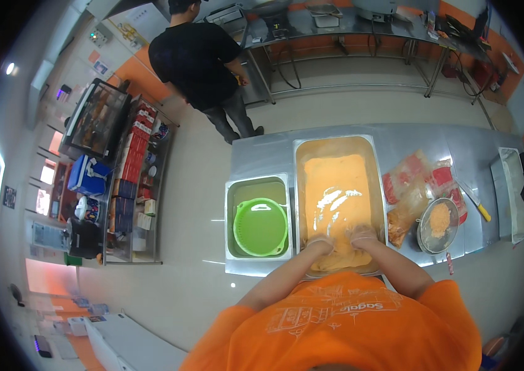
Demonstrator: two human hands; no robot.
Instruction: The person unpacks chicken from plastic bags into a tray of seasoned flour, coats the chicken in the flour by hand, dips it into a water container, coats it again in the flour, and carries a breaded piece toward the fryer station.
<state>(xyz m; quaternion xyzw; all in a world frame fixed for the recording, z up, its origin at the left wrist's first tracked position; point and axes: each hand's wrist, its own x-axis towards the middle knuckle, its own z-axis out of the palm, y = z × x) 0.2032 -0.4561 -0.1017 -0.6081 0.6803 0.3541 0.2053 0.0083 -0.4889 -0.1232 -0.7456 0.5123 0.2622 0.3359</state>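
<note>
Both my hands reach into the near end of a long metal pan (299,185) that holds an orange, powdery-looking mass (336,176) with bright white patches on it. My left hand (320,243) presses at the pan's near left side, its fingers partly sunk in the orange stuff. At the near right side is my right hand (363,235), which seems to wear a clear glove. The fingers of both are too small and covered to read. Left of the pan, a green plastic colander (238,232) sits in a smaller metal pan (229,210) of cloudy liquid.
To the right lie a round sieve (439,224) with orange crumbs, red-and-clear plastic bags (407,176) and a yellow-handled knife (480,207). A metal tray (509,191) stands at the steel table's (262,148) right end. Beyond the table, a person in black (197,62) stands by a far counter.
</note>
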